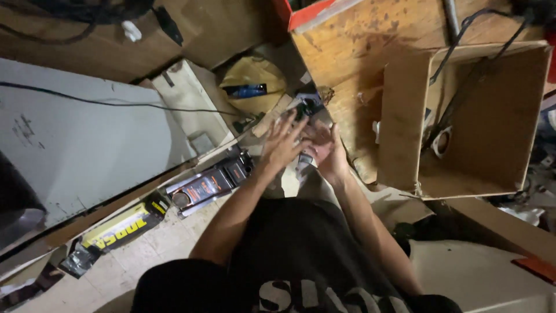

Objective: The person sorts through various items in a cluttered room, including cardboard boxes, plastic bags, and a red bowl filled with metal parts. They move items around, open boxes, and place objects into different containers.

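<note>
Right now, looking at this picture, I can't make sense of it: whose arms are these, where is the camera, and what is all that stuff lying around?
There is no machine here. The single picture comes from a camera worn on a person's head, looking down, so the two bare arms are that person's own. The left hand has its fingers spread; the right hand is close beside it. Both meet over a small dark object, too blurred to name, and whether either hand grips it cannot be told. To the right is an open cardboard box with black cables running into it, resting on a worn wooden board. To the left are a yellow bag, a grey panel and flat packages on the floor.
</note>
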